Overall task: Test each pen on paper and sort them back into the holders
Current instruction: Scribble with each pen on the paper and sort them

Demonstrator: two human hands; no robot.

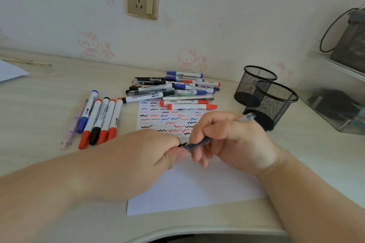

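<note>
The pale wood-grain desk (49,108) stretches out under both forearms. On it, beneath the two hands, lies a white sheet of paper (197,187), its far half covered with rows of red, blue and black squiggles beyond the fingers. Ahead and to the right of the right hand stand two black wire-mesh pen holders (265,97), touching each other, the nearer one just past the pen's tail. Straight ahead of the hands, along the paper's far edge, is a loose pile of whiteboard markers and thin pens (173,89) with blue, black and red caps. Ahead and to the left of the left hand lies a neat row of markers (98,120), four red-capped or black-capped ones and one blue, with a pink patterned pen (74,124) at its outer side.

The right hand (233,144) has its fingers curled round a slim pen with a dark blue grip and clear barrel (199,143), tip pointing left, over the paper. The left hand (154,156) pinches at that pen's tip end; whether it grasps a cap or the tip itself I cannot tell.
</note>
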